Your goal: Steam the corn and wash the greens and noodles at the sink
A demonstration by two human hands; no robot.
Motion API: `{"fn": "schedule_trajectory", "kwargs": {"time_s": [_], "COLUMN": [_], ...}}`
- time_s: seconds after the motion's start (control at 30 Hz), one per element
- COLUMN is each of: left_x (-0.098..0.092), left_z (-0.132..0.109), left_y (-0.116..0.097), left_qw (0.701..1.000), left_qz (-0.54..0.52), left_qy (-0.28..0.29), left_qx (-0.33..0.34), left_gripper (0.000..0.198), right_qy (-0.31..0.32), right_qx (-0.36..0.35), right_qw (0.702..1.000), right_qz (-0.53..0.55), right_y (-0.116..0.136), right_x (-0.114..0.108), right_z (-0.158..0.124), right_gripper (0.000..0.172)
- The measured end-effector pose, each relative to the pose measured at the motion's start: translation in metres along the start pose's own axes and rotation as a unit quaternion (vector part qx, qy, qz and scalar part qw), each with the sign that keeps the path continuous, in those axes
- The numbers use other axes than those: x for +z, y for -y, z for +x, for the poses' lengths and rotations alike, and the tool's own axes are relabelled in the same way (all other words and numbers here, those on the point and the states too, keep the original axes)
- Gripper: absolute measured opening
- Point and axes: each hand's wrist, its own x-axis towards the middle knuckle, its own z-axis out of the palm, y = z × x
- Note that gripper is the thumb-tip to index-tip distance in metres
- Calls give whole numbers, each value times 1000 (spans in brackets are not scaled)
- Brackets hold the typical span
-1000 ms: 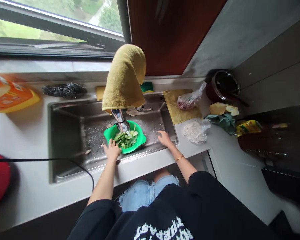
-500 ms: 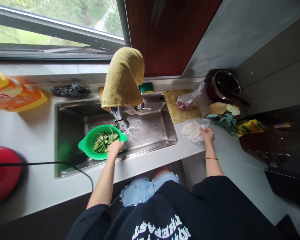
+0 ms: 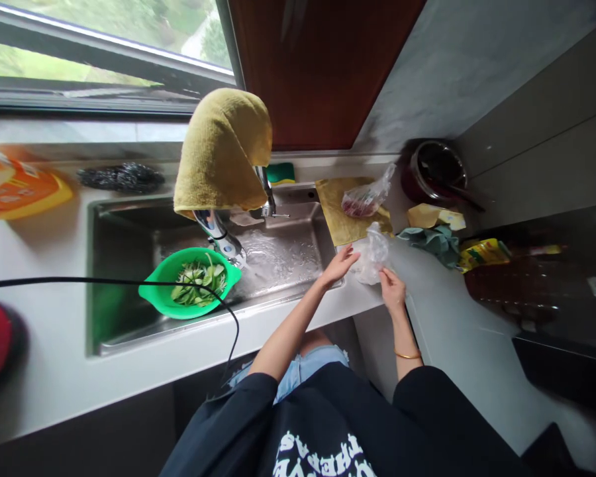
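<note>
A clear plastic bag (image 3: 376,248) with something pale in it stands on the counter just right of the sink. My right hand (image 3: 392,289) pinches the near right side of this bag. On its left side, my left hand (image 3: 340,266) reaches over the sink's corner with fingers stretched out, holding nothing; whether they touch the plastic I cannot tell. A green colander (image 3: 151,291) with leafy greens and sprouts (image 3: 198,281) rests across the left part of the steel sink (image 3: 322,232). Water runs from the faucet (image 3: 223,242), which has a yellow towel (image 3: 223,152) draped over it.
Behind the bag, a yellow cloth (image 3: 335,212) carries a bag of reddish meat (image 3: 362,202). A dark red pot (image 3: 434,172) and a grey-green cloth (image 3: 437,245) are at right. An orange bottle (image 3: 20,185) stands left; a black cable (image 3: 104,280) crosses the view.
My left hand has let go of the colander and moved right to the plastic bag. The bag's top now stands higher, with my right hand still at it. The view has shifted slightly.
</note>
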Motion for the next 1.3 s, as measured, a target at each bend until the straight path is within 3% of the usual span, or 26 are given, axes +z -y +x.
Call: {"fn": "schedule_trajectory", "kwargs": {"time_s": [0.13, 0.27, 0.33, 0.43, 0.5, 0.6, 0.7, 0.77, 0.87, 0.97, 1.03, 1.13, 1.2, 1.3], "left_x": [16, -2, -15, -26, -26, -20, -18, -20, -24, -22, -15, -1, 7, 14], "left_z": [10, -2, -13, -30, -37, -41, -41, -40, -37, -36, -36, -37, -38, -38], "left_y": [-5, -14, -21, -27, -28, -26, -24, -22, -17, -14, -17, -28, -37, -46], "left_qw": [993, 978, 973, 952, 944, 953, 959, 967, 955, 929, 920, 923, 941, 972], "left_qz": [-101, -182, -160, -56, -1, 60, 132, 193, 284, 331, 351, 365, 316, 154], "left_qy": [62, 97, 162, 298, 330, 298, 242, 152, -8, -102, -116, -61, -9, 12], "left_qx": [-28, -39, -35, -33, -28, 21, 64, 63, 87, 131, 130, 106, 119, 179], "left_gripper": [50, 51, 48, 41, 35, 24, 24, 26, 28, 61, 60, 18, 32, 29], "right_qy": [49, 51, 61, 94, 107, 101, 112, 95, -1, -100, -173, -241, -152, 141], "right_qx": [18, 20, -15, -91, -117, -100, -76, -55, 28, 80, 48, -82, -157, -161], "right_qw": [995, 986, 986, 987, 985, 989, 991, 994, 999, 989, 979, 957, 966, 976], "right_qz": [83, 154, 153, 95, 63, 34, -1, -8, 32, 74, 100, 138, 141, 41], "right_y": [3, 11, 19, 33, 39, 41, 33, 24, 7, 0, 10, 44, 70, 93], "right_x": [9, 0, -7, -15, -16, -16, -18, -26, -49, -83, -104, -119, -110, -70], "right_z": [0, 6, 5, -5, -12, -19, -22, -21, -14, -6, -5, -11, -17, -16], "right_gripper": [41, 46, 50, 36, 32, 41, 39, 35, 35, 34, 32, 26, 13, 18]}}
